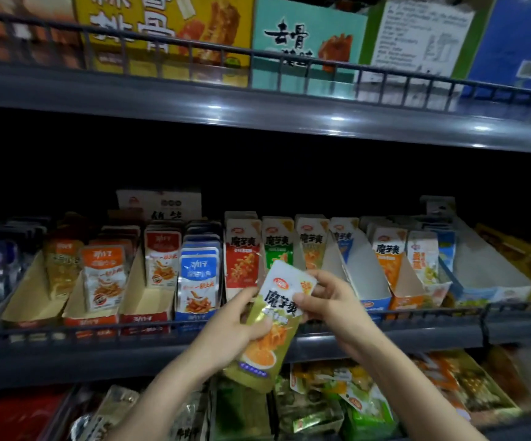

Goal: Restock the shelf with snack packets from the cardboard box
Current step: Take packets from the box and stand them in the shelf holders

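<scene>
Both hands hold a small stack of yellow-and-white snack packets (275,326) in front of the middle shelf (67,351). My left hand (229,332) grips the stack's lower half from the left. With thumb and fingers my right hand (331,297) pinches the top packet near its upper right corner. Just behind the stack stand rows of the same brand in red (241,253), green (277,246) and yellow (311,243) display trays. No cardboard box is in view.
A black wire rail (130,329) runs along the middle shelf's front. Left trays hold orange, red and blue fish-snack packets (199,275); right trays (365,275) are partly bare. Large boxes (305,43) stand on the upper shelf, and mixed packets (337,396) fill the lower one.
</scene>
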`<state>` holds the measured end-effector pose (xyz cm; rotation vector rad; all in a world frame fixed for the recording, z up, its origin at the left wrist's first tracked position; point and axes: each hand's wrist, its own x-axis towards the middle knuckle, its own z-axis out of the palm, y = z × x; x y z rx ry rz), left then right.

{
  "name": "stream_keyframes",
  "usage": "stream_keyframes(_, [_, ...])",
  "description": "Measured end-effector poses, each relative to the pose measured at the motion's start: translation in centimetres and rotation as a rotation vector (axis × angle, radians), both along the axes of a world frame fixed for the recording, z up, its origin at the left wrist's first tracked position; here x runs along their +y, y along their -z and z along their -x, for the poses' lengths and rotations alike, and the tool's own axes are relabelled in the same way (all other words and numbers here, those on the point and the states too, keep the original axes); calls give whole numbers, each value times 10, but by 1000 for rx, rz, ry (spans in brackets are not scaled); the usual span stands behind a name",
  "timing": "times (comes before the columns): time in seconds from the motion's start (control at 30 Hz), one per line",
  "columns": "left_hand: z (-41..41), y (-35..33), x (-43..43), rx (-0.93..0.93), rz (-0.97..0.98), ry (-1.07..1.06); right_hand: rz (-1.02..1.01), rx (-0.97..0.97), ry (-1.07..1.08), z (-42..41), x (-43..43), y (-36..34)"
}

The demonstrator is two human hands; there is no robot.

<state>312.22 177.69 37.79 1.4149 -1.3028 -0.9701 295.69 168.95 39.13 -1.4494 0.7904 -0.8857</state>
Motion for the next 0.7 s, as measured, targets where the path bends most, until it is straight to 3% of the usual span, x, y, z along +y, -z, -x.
stream_keyframes(0.07, [8,2,-7,-219,33,-34,55,-15,88,28,-8,-9])
stream_keyframes(0.23, [10,14,-23,-765,131,-588,380,-68,405,83,-43,-37])
stream_keyframes(0.43, [12,35,-47,-979,68,-776,639,46,548,67,-95,-36])
stream_keyframes(0.7, [24,47,-64,-1053,132,-773,647,510,452,39,-123,10])
